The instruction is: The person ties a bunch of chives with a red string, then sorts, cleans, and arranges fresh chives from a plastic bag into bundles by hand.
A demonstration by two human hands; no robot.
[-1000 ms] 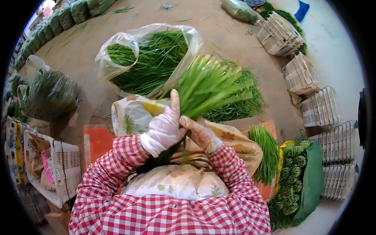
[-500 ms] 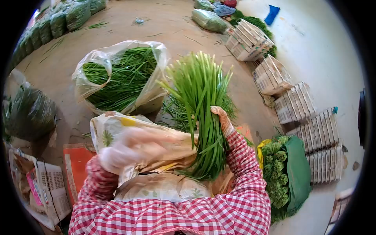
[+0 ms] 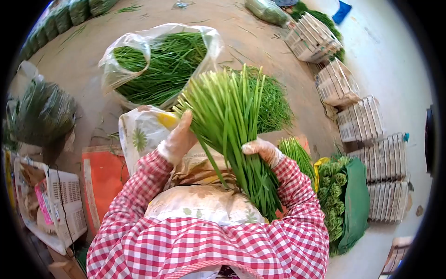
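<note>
My right hand (image 3: 264, 152), in a thin pale glove, is closed around the middle of a big bunch of garlic chives (image 3: 227, 116). The pale cut ends fan out up and to the left, and the dark green leaves hang down over my lap. My left hand (image 3: 179, 139), also gloved, grips the left side of the bunch near the pale ends. Some of its fingers are hidden behind the stems. A few leaves hang loose below it. Under my arms lies a stained white-and-tan apron (image 3: 197, 202) with leaf prints.
Ahead stands an open plastic bag (image 3: 162, 69) of green stalks, with a loose green heap (image 3: 272, 102) beside it. White crates (image 3: 360, 118) line the right wall. Bundled greens (image 3: 332, 195) under green cloth (image 3: 355, 204) lie right; a basket (image 3: 65, 200) and filled bag (image 3: 42, 116) stand left.
My left hand, blurred over my lap before, has moved up and right onto the bunch. The bunch now leans further left at its pale ends. The view has tilted down slightly.
</note>
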